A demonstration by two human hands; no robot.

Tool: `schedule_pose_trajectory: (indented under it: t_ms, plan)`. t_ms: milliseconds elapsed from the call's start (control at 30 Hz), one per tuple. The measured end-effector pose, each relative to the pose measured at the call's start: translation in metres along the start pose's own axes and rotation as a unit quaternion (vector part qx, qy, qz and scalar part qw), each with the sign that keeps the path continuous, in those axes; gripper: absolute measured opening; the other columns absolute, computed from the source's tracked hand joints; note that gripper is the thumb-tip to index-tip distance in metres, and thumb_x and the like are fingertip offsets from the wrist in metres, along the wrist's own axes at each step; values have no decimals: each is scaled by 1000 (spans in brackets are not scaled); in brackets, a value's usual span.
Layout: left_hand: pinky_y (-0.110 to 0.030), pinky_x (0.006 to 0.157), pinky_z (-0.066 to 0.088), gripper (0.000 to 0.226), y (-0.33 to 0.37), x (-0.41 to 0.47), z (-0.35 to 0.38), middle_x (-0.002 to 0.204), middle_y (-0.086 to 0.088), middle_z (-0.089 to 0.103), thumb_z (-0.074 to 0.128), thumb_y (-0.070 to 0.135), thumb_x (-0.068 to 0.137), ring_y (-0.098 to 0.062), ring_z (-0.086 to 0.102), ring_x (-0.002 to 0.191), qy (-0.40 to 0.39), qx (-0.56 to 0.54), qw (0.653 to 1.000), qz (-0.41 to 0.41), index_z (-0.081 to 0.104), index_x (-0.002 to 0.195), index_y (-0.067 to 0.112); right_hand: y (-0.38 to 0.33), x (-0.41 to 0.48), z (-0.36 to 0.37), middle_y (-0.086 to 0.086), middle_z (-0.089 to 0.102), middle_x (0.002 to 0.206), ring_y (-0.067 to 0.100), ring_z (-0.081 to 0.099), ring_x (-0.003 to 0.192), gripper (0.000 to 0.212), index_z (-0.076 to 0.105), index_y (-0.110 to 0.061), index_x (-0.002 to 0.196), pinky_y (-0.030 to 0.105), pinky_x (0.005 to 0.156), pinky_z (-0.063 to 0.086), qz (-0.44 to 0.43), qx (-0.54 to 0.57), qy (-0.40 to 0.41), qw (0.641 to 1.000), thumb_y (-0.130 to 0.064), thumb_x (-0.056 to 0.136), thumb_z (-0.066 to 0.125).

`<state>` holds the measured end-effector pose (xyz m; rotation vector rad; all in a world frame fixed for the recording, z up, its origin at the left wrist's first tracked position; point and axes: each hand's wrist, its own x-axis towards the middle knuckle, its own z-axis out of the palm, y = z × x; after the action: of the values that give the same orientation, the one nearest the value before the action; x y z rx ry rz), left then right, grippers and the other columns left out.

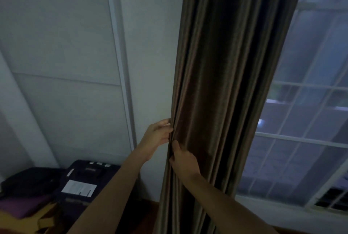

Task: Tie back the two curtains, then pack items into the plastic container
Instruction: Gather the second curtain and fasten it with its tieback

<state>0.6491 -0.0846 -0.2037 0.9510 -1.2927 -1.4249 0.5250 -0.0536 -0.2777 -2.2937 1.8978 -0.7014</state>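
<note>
A dark brown curtain [222, 68] hangs gathered in long folds down the middle of the view, beside the window. My left hand [157, 135] grips the curtain's left edge, with the fingers curled around the folds. Just below it, my right hand [183, 160] lies against the front of the same curtain, thumb up, pinching the fabric at the left edge. No tie-back is visible. A second curtain and the plastic container are out of view.
A barred window [308, 120] fills the right side, with its white sill [282, 215] below. A white panelled wall [75, 64] stands at left. Dark bags [88, 177] and folded purple and yellow cloth [24, 209] lie at the lower left.
</note>
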Motion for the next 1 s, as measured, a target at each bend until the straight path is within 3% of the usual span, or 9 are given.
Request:
schedule_pose_trajectory:
  t_ms: [133, 200, 300, 367, 433, 533, 633, 800, 1000]
  plan:
    - [-23, 72, 54, 14, 4, 9, 5, 89, -3, 74, 67, 19, 88, -12, 69, 80, 23, 238, 962, 132, 72, 99, 12, -2, 2, -13, 7, 62, 110, 24, 65, 89, 49, 33, -19, 141, 32, 72, 53, -2, 24, -32, 999, -25, 96, 49]
    - [-29, 68, 51, 18, 2, 18, 0, 81, -12, 72, 64, 19, 90, -18, 65, 71, 48, 308, 938, 151, 71, 89, 2, 0, 9, -30, 6, 56, 112, 25, 61, 94, 35, 48, -20, 123, 32, 73, 51, 6, 38, 2, 999, -33, 91, 54]
    - [-39, 72, 55, 29, 4, 30, -12, 79, -19, 69, 60, 23, 90, -31, 66, 73, 41, 343, 929, 134, 67, 84, -4, 12, 30, -72, 7, 51, 115, 27, 53, 104, 26, 57, -17, 101, 37, 85, 48, -15, 28, 234, 972, -33, 80, 59]
    - [-51, 80, 55, 33, 6, 36, -20, 86, -22, 69, 57, 28, 88, -38, 66, 83, 30, 341, 933, 110, 67, 88, -4, 22, 49, -107, 14, 49, 127, 31, 48, 118, 33, 58, -14, 109, 39, 99, 42, -19, 34, 381, 924, -28, 79, 60]
    - [-49, 88, 54, 23, 9, 39, -21, 96, -23, 69, 57, 18, 93, -37, 66, 93, 6, 275, 958, 74, 68, 93, -3, 32, 67, -140, 15, 40, 140, 28, 40, 130, 46, 51, -14, 126, 37, 109, 34, 2, 81, 433, 898, -23, 83, 62]
    - [-28, 86, 55, 16, 14, 39, -19, 101, -13, 69, 57, 9, 94, -22, 65, 96, -30, 169, 985, 14, 67, 103, 0, 43, 90, -162, 14, 34, 147, 24, 38, 133, 69, 30, -16, 146, 33, 112, 32, 43, 137, 419, 897, -17, 87, 65]
    - [-20, 81, 55, 23, 16, 41, -18, 102, -10, 69, 57, 10, 94, -15, 65, 92, -42, 137, 990, -14, 64, 110, -4, 57, 102, -152, 14, 36, 148, 25, 40, 133, 77, 18, -18, 152, 35, 113, 32, 63, 171, 382, 906, -10, 89, 63]
    - [-21, 81, 55, 27, 15, 41, -18, 105, -13, 68, 58, 12, 93, -15, 65, 93, -41, 147, 988, -17, 64, 112, -5, 70, 84, -100, 12, 57, 129, 25, 58, 112, 62, 30, -18, 150, 33, 101, 45, 39, 156, 287, 944, -3, 93, 53]
    - [-30, 89, 54, 29, 10, 43, -19, 109, -17, 67, 59, 15, 93, -20, 65, 98, -48, 134, 990, -15, 63, 114, -4, 55, 42, -46, 9, 62, 110, 21, 63, 90, 80, 10, -36, 153, 30, 84, 53, 30, 124, 252, 959, -4, 94, 53]
